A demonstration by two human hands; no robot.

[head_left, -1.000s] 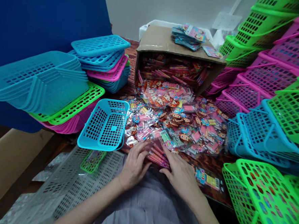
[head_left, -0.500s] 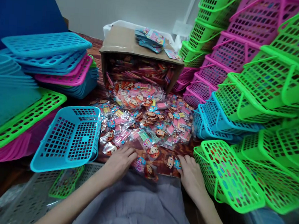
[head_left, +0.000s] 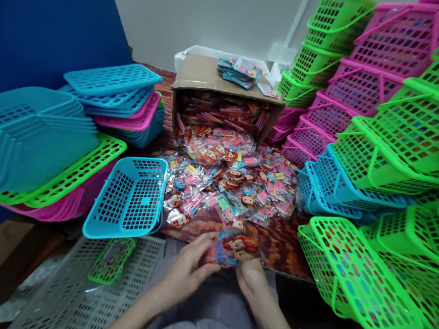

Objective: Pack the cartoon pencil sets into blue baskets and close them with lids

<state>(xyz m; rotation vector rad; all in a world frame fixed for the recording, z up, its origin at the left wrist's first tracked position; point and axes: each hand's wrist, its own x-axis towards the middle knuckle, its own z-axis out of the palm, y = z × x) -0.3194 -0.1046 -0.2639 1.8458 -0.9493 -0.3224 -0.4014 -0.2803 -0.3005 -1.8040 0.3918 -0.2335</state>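
My left hand (head_left: 193, 262) grips the left end of some clear plastic packets (head_left: 233, 247) printed with red-haired cartoon heads. They lie one over another above my lap, at the table's front edge. On the right, my right hand (head_left: 252, 278) holds their lower right side, its fingertips partly hidden behind them. Just beyond, a loose heap of similar packets (head_left: 236, 185) spreads over the table, with pink, yellow and green pieces showing through the film. The heap reaches back to a cardboard box (head_left: 195, 73) lying on its side, its open mouth full of packets.
A blue basket (head_left: 109, 197) stands left of the heap. Stacked baskets (head_left: 38, 138) and lids (head_left: 113, 81) fill the far left. Tall piles of green, pink and blue baskets (head_left: 362, 84) line the right. Flat printed packs (head_left: 238, 71) lie on the box. A grey crate (head_left: 67, 284) sits below left.
Both hands have come together from the tabletop, lifting packets from the front edge and bringing them into one bunch. The view has shifted slightly left.
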